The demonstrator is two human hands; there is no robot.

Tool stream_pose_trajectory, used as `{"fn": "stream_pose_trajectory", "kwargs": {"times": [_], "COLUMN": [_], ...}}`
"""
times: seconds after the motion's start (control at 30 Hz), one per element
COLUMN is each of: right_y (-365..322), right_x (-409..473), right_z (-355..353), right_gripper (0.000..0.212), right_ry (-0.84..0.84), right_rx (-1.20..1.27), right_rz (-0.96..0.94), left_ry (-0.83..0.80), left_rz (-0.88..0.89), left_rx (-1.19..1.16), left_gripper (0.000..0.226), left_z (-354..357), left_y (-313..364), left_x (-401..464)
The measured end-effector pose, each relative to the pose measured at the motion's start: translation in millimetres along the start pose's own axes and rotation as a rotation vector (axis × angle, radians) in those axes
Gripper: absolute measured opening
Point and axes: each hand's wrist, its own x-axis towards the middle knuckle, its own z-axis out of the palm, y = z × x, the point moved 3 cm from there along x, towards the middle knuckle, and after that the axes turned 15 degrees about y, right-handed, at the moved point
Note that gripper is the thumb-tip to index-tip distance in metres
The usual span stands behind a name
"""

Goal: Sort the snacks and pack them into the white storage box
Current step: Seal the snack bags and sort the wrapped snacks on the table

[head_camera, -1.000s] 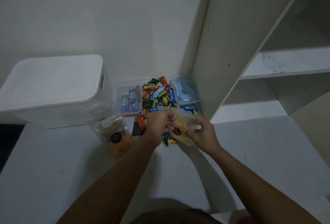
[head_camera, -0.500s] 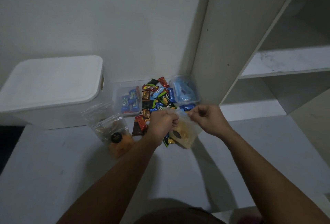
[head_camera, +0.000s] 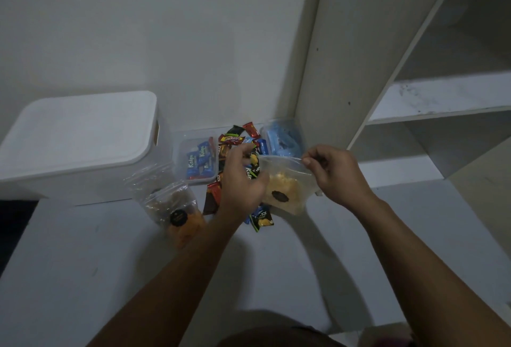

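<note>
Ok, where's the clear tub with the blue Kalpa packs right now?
In the head view, the clear tub sits left of centre against the wall, between the white storage box and the loose snack pile.

One head-worn wide-angle view only. Scene seen from above, angled forward and down; forearms near, wall far, shelf unit at right.

Dim, bluish, grainy light; soft shadows of both arms fall on the floor; wide-angle bending warps the shelf edges.
</note>
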Motion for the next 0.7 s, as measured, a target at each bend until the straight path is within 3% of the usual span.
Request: {"fn": "stream_pose_trajectory", "kwargs": {"times": [0.07,0.2,0.33,0.43,0.57,0.7], "right_y": [-5.6,-17.2,-26.1,-31.2,-35.8,-42.3], "right_x": [4.1,10.5,11.9,10.3,10.5,11.1], "right_z": [-4.9,-14.4,-21.8,-21.2,-25.0,-26.5], "right_gripper": [0.01,0.011,0.007,0.021,0.022,0.025], "right_ry": [-0.044,-0.09,-0.068,-0.073,-0.014,-0.006], "right_rx": [0.017,0.056,0.128,0.125,0.153,0.166], "right_rz": [-0.003,0.018,0.024,0.006,0.047,0.023], "left_ry": [-0.087,-0.056,-0.012,-0.003,-0.076,-0.184], "left_rz": [0.088,0.073,0.061,0.075,0.117,0.164], "left_rx": [-0.009,-0.049,-0.029,-0.009,-0.038,-0.105], "left_gripper": [0.032,0.005,0.006,0.008,0.018,0.012], "left_z": [-1.9,-6.3,-7.4,-8.6,-14.0,-14.5], "left_y": [10.3,20.9,28.6,33.6,41.7,48.4], "left_x": [9.1,20.9,24.9,23.1,21.2,21.7]}}
